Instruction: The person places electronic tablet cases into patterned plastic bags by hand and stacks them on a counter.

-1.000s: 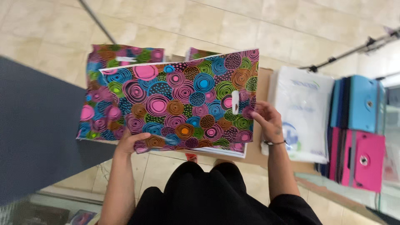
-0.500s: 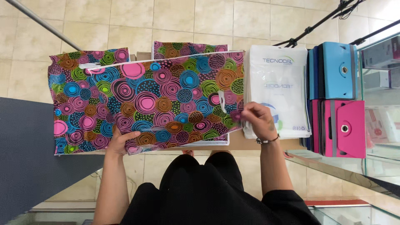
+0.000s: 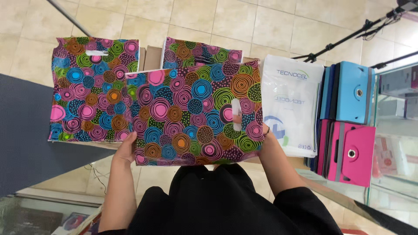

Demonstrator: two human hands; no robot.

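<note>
— Where is the bag?
— Your left hand (image 3: pixel 125 150) and right hand (image 3: pixel 266 132) pinch the colourful bag (image 3: pixel 196 115) above the table's near edge (image 3: pixel 300 163).
— The risk?
— It is glossy; I think a loose pinch lets it slide off.

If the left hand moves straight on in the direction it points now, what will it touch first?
Probably the second patterned bag lying beyond it; the left hand points up-left from the edge of the held bag. Depth is unclear.

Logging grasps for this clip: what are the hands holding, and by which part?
Both hold one circle-patterned plastic bag: left hand at its lower left corner, right hand at its right edge.
</note>
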